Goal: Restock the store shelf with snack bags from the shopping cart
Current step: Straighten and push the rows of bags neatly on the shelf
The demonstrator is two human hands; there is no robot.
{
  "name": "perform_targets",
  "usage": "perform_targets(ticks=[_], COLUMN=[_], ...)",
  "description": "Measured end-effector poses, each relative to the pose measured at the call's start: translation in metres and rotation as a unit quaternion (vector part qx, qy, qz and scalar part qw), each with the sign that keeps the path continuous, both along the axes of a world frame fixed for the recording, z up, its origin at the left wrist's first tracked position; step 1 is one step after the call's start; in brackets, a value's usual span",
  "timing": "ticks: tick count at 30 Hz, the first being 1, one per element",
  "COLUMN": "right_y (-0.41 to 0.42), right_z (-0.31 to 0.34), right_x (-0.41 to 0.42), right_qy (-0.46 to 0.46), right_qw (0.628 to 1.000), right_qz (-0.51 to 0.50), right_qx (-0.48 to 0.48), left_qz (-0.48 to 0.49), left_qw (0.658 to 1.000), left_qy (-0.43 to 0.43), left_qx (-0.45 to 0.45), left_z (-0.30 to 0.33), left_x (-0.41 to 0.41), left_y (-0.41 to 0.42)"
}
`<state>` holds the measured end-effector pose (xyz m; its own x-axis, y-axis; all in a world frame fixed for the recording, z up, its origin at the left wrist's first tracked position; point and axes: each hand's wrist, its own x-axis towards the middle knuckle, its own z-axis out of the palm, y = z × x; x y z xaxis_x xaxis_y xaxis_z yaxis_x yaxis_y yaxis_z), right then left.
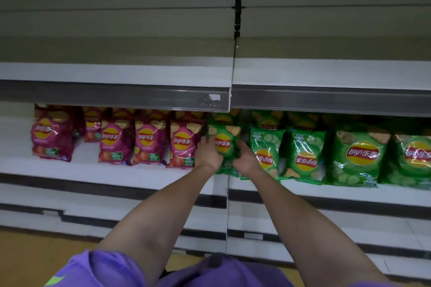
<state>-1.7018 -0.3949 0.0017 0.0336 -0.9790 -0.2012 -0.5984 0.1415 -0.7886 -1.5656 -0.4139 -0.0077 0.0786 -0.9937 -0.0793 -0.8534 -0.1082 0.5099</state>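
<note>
While both hands are on it, the green bag is going into the shelf right at the seam between the pink row and the green row. Left hand grips the bag's left edge, fingers curled round it; right hand grips the right edge, low down, same way. So both grips are closed on the same bag, which stands upright at the shelf front, just beside the nearest pink bag and touching or almost touching the upside-down green bag on its right.

Tips imo: keep it upright w/ the logo facing out, slide it straight back so it doesn't knock the pink one over, and seat the bottom flat on the shelf before letting go. Don't squeeze the middle, chips crush easy, hold by the edges like now. Prob worth flipping those two inverted green ones next, since the second is upside down too. Cart isn't in view, so can't tell how many bags are left.
</note>
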Motion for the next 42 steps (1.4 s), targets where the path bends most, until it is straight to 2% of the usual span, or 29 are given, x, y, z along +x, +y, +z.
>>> perform_targets(ticks=[1, 3, 8, 10, 14, 15, 17, 20, 21, 23, 25, 28, 30, 36, 42], right_y=[-0.001, -0.002, 0.008, 0.014, 0.023, 0.024, 0.026, 0.028, 0.028, 0.024, 0.021, 0.019, 0.019, 0.011, 0.013], right_z=[0.0, 0.004, 0.008, 0.002, -0.006, -0.007, -0.009, -0.006, -0.005, -0.008, -0.013, -0.015, -0.012, -0.014, -0.02], right_x=[-0.007, -0.022, -0.073, -0.096, -0.13, -0.133, -0.136, -0.13, -0.127, -0.122, -0.118, -0.118, -0.119, -0.121, -0.114], right_qy=[0.006, 0.006, 0.01, 0.027, 0.051, 0.055, 0.064, 0.045, 0.031, 0.004, -0.023, -0.072, -0.101, -0.158, -0.135], right_qw=[1.0, 0.996, 0.982, 0.979, 0.981, 0.983, 0.986, 0.991, 0.993, 0.994, 0.992, 0.987, 0.982, 0.967, 0.976], right_qz=[-0.025, -0.088, -0.186, -0.199, -0.186, -0.173, -0.15, -0.125, -0.116, -0.101, -0.103, -0.128, -0.147, -0.195, -0.16], right_qx=[-0.015, -0.03, -0.038, -0.04, -0.029, -0.027, -0.029, -0.008, 0.012, 0.048, 0.071, 0.072, 0.067, 0.04, 0.068], left_qz=[-0.014, -0.067, -0.273, -0.307, -0.332, -0.325, -0.266, -0.108, -0.046, 0.036, 0.056, 0.072, 0.077, 0.047, -0.023], left_qw=[0.999, 0.997, 0.961, 0.949, 0.926, 0.931, 0.961, 0.991, 0.99, 0.965, 0.94, 0.912, 0.903, 0.904, 0.93], left_qy=[-0.023, 0.004, -0.006, -0.037, -0.156, -0.143, -0.061, 0.074, 0.132, 0.244, 0.297, 0.36, 0.39, 0.409, 0.32], left_qx=[-0.035, -0.049, 0.037, 0.063, 0.092, 0.081, 0.051, -0.002, 0.018, 0.094, 0.157, 0.18, 0.164, 0.117, 0.179], left_z=[0.007, 0.023, 0.037, 0.031, 0.006, 0.002, -0.002, -0.007, -0.009, -0.014, -0.024, -0.033, -0.025, -0.009, -0.016], left_x=[-0.004, -0.021, -0.097, -0.12, -0.129, -0.128, -0.127, -0.123, -0.121, -0.117, -0.115, -0.113, -0.112, -0.111, -0.102], left_y=[0.002, 0.004, 0.006, 0.007, 0.003, 0.002, 0.0, -0.005, -0.006, -0.008, -0.012, -0.018, -0.015, -0.015, -0.006])
